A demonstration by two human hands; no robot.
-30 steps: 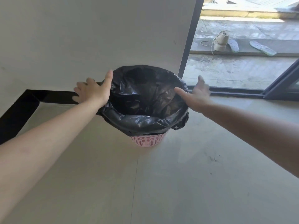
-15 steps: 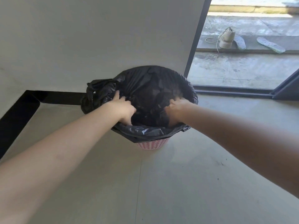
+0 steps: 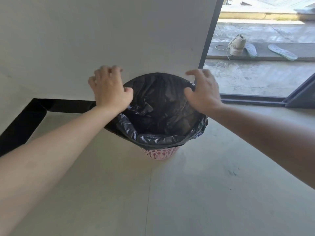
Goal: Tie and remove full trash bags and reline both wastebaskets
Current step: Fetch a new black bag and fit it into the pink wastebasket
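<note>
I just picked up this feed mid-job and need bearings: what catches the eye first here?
The black trash bag, open and draped over the rim of a pink dotted wastebasket, sits centre frame against the white wall. The left hand and right hand are over its left and right rim, fingers spread. Beyond the glass door at upper right lie a beige shoe and two loose insoles.

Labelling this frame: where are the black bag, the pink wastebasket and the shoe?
black bag (image 3: pixel 160 103), head view, crinkled inner wall.
pink wastebasket (image 3: pixel 160 153), head view, dotted side below bag.
shoe (image 3: pixel 237 46), head view, its upper.
</note>
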